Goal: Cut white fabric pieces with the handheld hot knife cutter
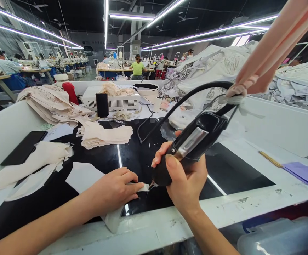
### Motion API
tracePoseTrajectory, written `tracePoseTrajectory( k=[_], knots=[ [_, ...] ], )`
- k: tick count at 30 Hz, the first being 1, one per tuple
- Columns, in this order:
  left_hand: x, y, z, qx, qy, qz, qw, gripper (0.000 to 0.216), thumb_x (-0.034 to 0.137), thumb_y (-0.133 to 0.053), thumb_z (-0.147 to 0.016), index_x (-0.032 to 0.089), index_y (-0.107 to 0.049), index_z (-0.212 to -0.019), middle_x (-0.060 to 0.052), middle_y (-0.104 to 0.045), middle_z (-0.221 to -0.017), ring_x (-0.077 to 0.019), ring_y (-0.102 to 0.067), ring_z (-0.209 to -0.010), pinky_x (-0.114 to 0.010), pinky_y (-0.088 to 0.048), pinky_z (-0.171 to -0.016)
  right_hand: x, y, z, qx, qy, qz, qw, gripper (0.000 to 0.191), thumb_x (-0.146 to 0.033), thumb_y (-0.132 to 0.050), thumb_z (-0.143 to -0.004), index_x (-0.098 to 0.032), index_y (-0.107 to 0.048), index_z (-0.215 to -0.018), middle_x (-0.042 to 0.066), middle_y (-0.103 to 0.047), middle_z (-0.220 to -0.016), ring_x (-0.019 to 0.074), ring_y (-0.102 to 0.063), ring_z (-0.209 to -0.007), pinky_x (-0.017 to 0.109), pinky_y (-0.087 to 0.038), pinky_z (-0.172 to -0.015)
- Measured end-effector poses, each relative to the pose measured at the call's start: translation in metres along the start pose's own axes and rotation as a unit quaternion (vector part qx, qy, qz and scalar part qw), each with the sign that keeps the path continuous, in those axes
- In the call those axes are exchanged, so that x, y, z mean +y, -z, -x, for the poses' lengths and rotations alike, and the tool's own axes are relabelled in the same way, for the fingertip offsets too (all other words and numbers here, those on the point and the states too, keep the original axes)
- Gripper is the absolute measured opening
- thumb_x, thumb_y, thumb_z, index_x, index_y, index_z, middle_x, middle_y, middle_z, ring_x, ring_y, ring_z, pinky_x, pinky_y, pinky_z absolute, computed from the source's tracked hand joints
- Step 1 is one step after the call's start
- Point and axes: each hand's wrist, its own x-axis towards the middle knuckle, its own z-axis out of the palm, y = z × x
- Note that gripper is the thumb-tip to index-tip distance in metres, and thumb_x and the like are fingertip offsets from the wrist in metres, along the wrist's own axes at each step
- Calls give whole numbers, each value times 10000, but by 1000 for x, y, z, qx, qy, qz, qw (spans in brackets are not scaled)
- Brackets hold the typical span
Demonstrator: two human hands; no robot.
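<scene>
The right hand (185, 180) is clamped around a black tool (196, 136), its tip pointing down at the end of a pale cloth (144, 187) on the black surface (239, 173). The left hand (119, 188) lies over this cloth, fingers close together, the end poking out past them; I cannot tell whether they pinch it. Beyond the left hand lies a stack of fabric pieces (106, 135). A pink band (273, 53) rises above the tool.

black tool (192, 140) | tilted, tip down | pale fabric (144, 187) | end at tip
</scene>
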Motion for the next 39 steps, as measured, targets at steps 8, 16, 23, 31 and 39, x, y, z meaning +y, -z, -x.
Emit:
tracePoseTrajectory(
  k=[8,16,23,31,39],
  knots=[
    [-1,6,16,2,15,27,1000,142,202,-633,-1076,174,-716,-1188,-89,-716,-1159,-229,-685,-997,-397,-608,-968,-1,4,-1,2,0,-10,1000,265,-412,-879,-874,-295,-692,-1022,-59,-733,-853,105,-682,-596,227,-618,-560],
    [2,2,19,30,14,20,999,167,187,-583,-1100,147,-710,-1200,-91,-729,-1153,-230,-702,-1010,-438,-597,-1038,-3,6,-2,2,5,4,1000,392,-393,-870,-882,-335,-693,-1227,-61,-736,-843,119,-677,-593,249,-619,-557],
    [3,-4,18,54,11,15,998,155,183,-649,-1062,139,-715,-1195,-99,-727,-1143,-231,-689,-1005,-379,-604,-980,-6,-4,-10,33,5,-1,999,396,-357,-880,-851,-297,-685,-1191,-57,-721,-795,134,-656,-548,275,-594,-492],
    [4,-3,15,65,9,18,998,115,182,-634,-1068,147,-705,-1151,-82,-715,-1084,-209,-661,-973,-327,-582,-923,4,-18,-13,13,-6,-2,1000,322,-345,-842,-863,-286,-660,-1122,-64,-684,-793,127,-641,-563,277,-595,-500],
    [4,-2,13,54,3,-4,999,97,195,-659,-1062,148,-698,-1138,-78,-713,-1072,-194,-658,-962,-315,-559,-931,3,-17,-13,25,-6,15,1000,352,-345,-837,-863,-279,-658,-1159,-59,-681,-790,136,-638,-556,294,-588,-497]
  ],
)
